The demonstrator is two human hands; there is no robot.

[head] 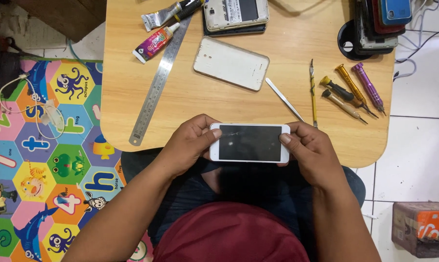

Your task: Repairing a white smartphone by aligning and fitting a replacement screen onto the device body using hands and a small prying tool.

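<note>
we see both hands on a white phone (250,142) with a dark screen, held sideways just above the near edge of the small wooden table (132,97). the left hand (188,145) grips its left end, thumb laid on the front face, fingers curled behind. the right hand (310,151) closes on the right end, thumb pressed by the bezel. the screen faces up at us, with a faint mark near its middle.

on the table beyond, a white back cover (231,63) lies flat, and a steel ruler (159,80) runs slantwise to its left. a small glue tube (156,43) sits beside the ruler's upper part. tweezers (284,99) lie just right of the cover, and a row of small screwdrivers (353,90) rests farther right. a stack of phones (380,22) sits at the far right corner. a colourful play mat (44,160) covers the floor to the left.
</note>
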